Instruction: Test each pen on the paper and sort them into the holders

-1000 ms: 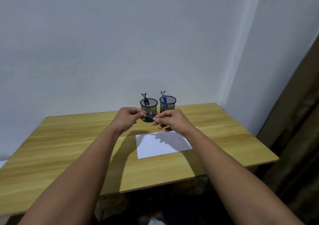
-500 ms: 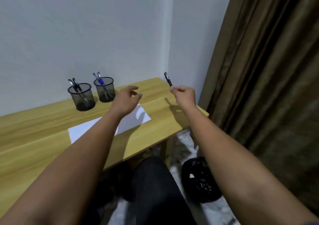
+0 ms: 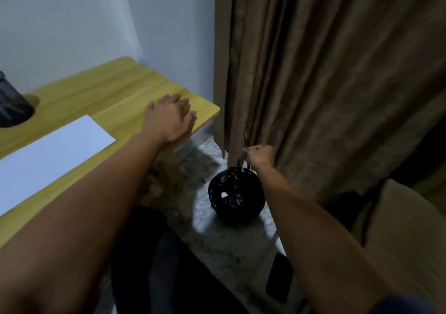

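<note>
Holding a pen [image 3: 246, 149] above a black-lined bin [image 3: 236, 193] on the floor beside the desk [image 3: 125, 89].

The right hand [image 3: 259, 155] was curled, its fingers [image 3: 251, 150] pinching the slim pen near mid-length; the pen stood roughly upright, one end showing above the knuckles and the other just below them, directly over the bin's far rim and in front of the brown curtain [image 3: 325, 72]. The left hand [image 3: 170, 118] lay palm-down with fingers [image 3: 185, 104] extended and relaxed on the desk's near right corner, gripping nothing. A white sheet of paper [image 3: 48, 149] lay on the desk to the left of that hand, apart from it. One dark mesh holder [image 3: 10, 106] showed, blurred, at the frame's left edge, well apart from the pen.
</note>
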A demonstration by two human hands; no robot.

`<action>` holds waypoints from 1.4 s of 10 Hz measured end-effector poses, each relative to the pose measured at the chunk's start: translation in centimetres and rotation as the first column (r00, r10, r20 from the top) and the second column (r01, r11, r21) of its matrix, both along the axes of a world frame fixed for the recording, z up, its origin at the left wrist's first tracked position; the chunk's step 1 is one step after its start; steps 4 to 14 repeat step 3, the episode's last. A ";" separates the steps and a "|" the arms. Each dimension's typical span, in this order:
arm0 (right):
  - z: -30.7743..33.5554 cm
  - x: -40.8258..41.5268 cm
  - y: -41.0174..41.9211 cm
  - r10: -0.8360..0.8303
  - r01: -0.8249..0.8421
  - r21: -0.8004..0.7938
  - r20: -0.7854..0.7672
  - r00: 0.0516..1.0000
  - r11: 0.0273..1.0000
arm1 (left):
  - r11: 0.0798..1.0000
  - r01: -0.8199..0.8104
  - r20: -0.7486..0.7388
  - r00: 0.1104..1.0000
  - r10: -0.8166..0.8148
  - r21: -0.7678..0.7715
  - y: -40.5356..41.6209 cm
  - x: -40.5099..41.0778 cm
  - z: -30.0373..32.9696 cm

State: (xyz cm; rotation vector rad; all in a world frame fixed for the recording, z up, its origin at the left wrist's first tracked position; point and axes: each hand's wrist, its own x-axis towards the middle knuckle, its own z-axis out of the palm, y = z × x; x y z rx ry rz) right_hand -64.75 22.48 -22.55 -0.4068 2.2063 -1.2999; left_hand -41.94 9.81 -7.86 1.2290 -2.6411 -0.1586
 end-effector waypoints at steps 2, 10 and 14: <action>-4.5 -0.6 0.8 0.066 -0.054 0.246 -0.038 0.997 0.968 | 0.999 0.009 0.001 1.000 -0.009 -0.049 -1.3 -0.2 -2.5; -4.3 -0.1 0.8 0.080 -0.047 0.312 -0.092 0.993 0.949 | 0.998 0.003 -0.017 1.000 -0.004 -0.064 -1.6 -0.5 -3.0; -4.3 -0.1 0.8 0.080 -0.047 0.312 -0.092 0.993 0.949 | 0.998 0.003 -0.017 1.000 -0.004 -0.064 -1.6 -0.5 -3.0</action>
